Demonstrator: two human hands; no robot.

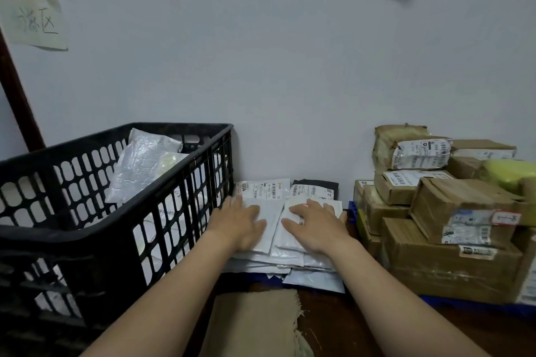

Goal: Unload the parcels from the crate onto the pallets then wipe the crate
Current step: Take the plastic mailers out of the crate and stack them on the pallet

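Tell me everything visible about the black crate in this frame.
The black crate looks like rigid plastic, with slotted lattice walls and a solid rim. It stands upright at the left, near the wall, holding white and silvery parcels, one leaning upright. The left hand rests on the mailer stack close beside it.

Both hands lie flat on a low stack of white plastic mailer parcels (285,243): the left hand (242,222) on the left pile, the right hand (316,224) on the right pile. A black plastic lattice crate (95,226) with white parcels inside stands just left. Brown cardboard boxes (441,229) are piled at the right.
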